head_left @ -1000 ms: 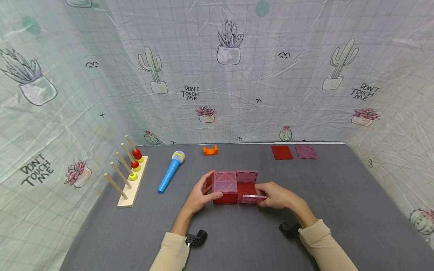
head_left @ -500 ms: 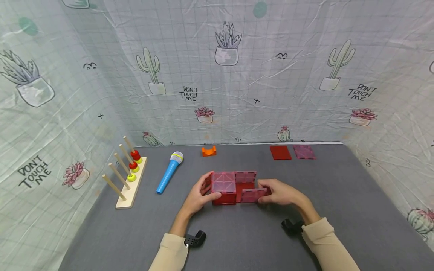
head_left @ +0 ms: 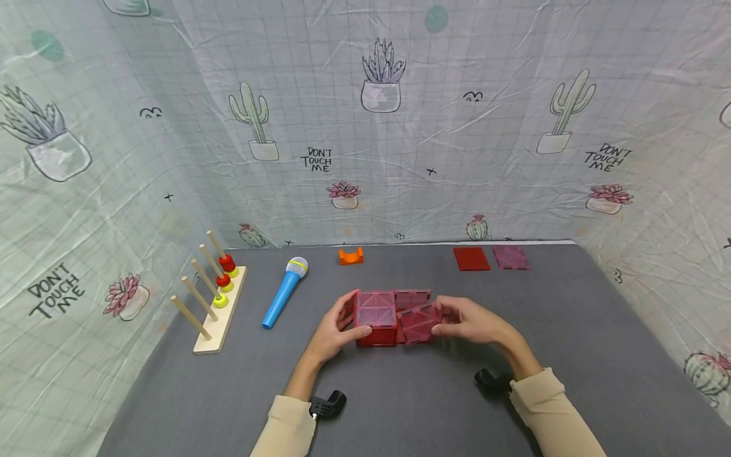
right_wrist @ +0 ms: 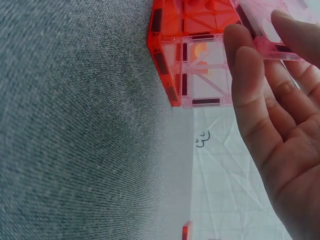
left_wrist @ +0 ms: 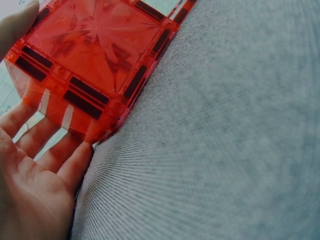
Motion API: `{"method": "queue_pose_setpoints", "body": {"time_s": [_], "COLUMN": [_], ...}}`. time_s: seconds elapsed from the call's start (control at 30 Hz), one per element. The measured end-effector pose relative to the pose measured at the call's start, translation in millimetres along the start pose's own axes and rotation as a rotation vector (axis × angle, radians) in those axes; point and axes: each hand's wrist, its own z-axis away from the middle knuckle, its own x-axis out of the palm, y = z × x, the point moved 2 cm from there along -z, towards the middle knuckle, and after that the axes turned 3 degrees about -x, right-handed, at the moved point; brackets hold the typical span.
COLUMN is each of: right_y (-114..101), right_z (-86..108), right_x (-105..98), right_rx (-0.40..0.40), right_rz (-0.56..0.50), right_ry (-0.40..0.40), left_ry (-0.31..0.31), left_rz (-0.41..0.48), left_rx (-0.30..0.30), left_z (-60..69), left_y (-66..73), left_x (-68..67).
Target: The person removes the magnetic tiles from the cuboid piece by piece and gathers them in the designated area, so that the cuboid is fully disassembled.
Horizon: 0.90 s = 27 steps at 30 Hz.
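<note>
A small box of translucent red and pink magnetic tiles (head_left: 375,309) stands on the table before me. My left hand (head_left: 333,331) holds its left end, thumb at the front top edge and fingers round the side. The left wrist view shows those fingers through the red front tile (left_wrist: 92,42). To the right, the box continues as a partly enclosed section with an upright pink back tile (head_left: 412,298). My right hand (head_left: 471,322) pinches a loose pink magnetic tile (head_left: 419,324) by its right edge, tilted in front of that section.
A red tile (head_left: 471,259) and a pink tile (head_left: 511,257) lie flat at the back right. An orange curved block (head_left: 351,256) sits at the back. Leftward are a blue toy microphone (head_left: 280,301) and a wooden peg board (head_left: 212,341) with red and yellow rings.
The pink tile in my right hand has swung from low at the front of the right section to a raised, tilted stance. My left hand keeps its hold on the box.
</note>
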Motion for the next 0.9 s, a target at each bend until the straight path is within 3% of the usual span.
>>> {"method": "queue_pose_setpoints", "body": {"time_s": [0.63, 0.9], "right_y": [-7, -8], "right_z": [4.4, 7.5], "right_x": [-10, -18], "right_rx": [-0.016, -0.059], "right_rz": [-0.056, -0.157], "right_ry": [0.148, 0.153], "left_ry": [-0.006, -0.019], "left_rz": [0.018, 0.014], "left_rx": [0.01, -0.01], "left_z": [-1.1, -0.6], "left_y": [-1.7, -0.6], "left_x": [-0.3, -0.1]}}
